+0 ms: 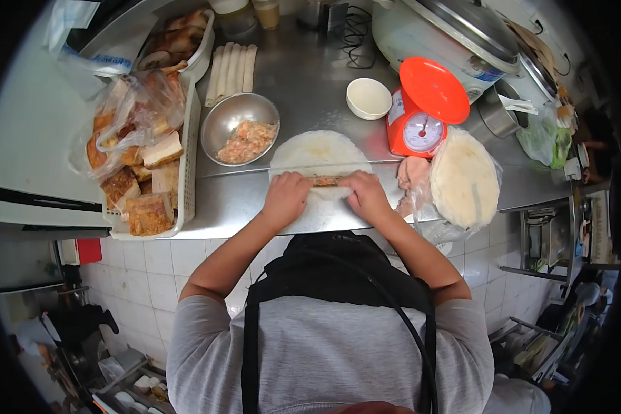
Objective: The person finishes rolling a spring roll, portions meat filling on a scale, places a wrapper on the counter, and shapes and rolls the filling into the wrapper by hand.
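A round white wrapper (319, 148) lies flat on the steel counter, with a strip of orange-pink filling (326, 181) across its near part. My left hand (288, 195) is closed on the wrapper at the left end of the filling. At the right end, my right hand (367, 196) grips the wrapper the same way. Ahead and to the left stands a metal bowl (212, 127) with minced filling (248, 142) inside. Finished-looking pale rolls (232, 70) lie side by side beyond it. A stack of wrappers (464, 178) sits on plastic at the right.
A red scale (410, 127) and a small white bowl (369, 98) stand ahead on the right. Pink meat (412, 174) lies beside the wrapper stack. Roasted meat chunks (150, 214) fill a white basket (188, 162) at left. A large lidded pot (421, 41) stands behind.
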{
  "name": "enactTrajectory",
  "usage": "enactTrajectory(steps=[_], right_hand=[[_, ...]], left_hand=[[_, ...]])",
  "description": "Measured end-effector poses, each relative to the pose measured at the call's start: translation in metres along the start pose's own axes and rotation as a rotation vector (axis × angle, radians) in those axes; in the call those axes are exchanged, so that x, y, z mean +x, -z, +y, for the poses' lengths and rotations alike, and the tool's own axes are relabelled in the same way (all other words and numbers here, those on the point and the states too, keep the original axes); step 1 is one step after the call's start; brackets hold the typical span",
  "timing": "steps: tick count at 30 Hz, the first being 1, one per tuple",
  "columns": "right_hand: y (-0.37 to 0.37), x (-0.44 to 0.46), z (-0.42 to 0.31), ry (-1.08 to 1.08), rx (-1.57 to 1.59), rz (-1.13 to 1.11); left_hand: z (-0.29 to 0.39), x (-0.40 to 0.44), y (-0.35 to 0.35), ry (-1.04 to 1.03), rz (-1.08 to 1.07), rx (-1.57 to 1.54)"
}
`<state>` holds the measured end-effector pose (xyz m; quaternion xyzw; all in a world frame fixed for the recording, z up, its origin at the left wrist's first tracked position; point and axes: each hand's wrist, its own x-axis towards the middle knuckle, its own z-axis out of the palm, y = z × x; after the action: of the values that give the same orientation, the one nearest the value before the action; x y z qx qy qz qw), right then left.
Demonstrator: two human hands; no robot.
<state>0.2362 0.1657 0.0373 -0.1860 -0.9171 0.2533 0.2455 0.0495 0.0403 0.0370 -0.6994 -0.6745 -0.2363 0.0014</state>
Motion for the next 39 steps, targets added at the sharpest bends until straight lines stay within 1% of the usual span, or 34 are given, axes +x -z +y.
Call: enactTrajectory(steps=[1, 3, 4, 7, 9, 10, 12, 15, 18, 22, 24, 27, 30, 34, 37, 39], right_hand=[[-0.003, 0.007, 0.003, -0.016, 0.016, 0.054], [-0.013, 0.023, 0.009, -0.048, 0.046, 0.163], [-0.018, 0.03, 0.012, -0.092, 0.035, 0.183], [-0.03, 0.046, 0.024, -0.193, -0.022, 0.22], [-0.031, 0.054, 0.025, -0.221, -0.09, 0.214], [-0.028, 0.055, 0.022, -0.138, -0.144, 0.216], [-0.022, 0.058, 0.014, 0.029, -0.252, 0.219], [-0.031, 0.045, 0.003, 0.058, -0.046, -0.01], [-0.04, 0.038, 0.011, -0.023, -0.002, -0.027], [-0.042, 0.038, 0.018, -0.03, 0.058, -0.08], [-0.039, 0.041, 0.018, -0.023, 0.067, -0.122], [-0.031, 0.054, 0.011, -0.11, -0.01, -0.297], [-0.05, 0.057, 0.0, -0.049, 0.106, -0.19], [-0.054, 0.055, 0.0, -0.095, 0.105, -0.207], [-0.049, 0.062, -0.001, -0.118, 0.08, -0.307], [-0.06, 0.067, -0.005, -0.062, 0.066, -0.244]], left_hand=[[0.0, 0.006, 0.003, 0.052, 0.011, 0.012], [-0.008, 0.018, 0.0, 0.151, 0.054, -0.066], [-0.012, 0.025, -0.001, 0.2, 0.076, -0.105], [-0.028, 0.042, -0.007, 0.329, -0.032, -0.092], [-0.036, 0.047, -0.013, 0.357, -0.063, -0.077], [-0.04, 0.048, -0.016, 0.369, -0.077, -0.069], [-0.045, 0.05, -0.022, 0.351, -0.083, -0.075], [-0.048, 0.049, -0.025, 0.379, -0.118, -0.099], [-0.053, 0.053, -0.027, 0.401, -0.163, -0.121], [-0.055, 0.054, -0.027, 0.411, -0.202, -0.136], [-0.052, 0.058, -0.02, 0.408, -0.284, -0.089], [-0.047, 0.07, -0.006, 0.418, -0.39, -0.026], [-0.048, 0.083, -0.008, 0.408, -0.464, 0.035], [-0.047, 0.094, -0.009, 0.383, -0.577, 0.107], [-0.046, 0.104, -0.008, 0.419, -0.603, 0.15], [-0.043, 0.112, -0.002, 0.335, -0.704, 0.22]])
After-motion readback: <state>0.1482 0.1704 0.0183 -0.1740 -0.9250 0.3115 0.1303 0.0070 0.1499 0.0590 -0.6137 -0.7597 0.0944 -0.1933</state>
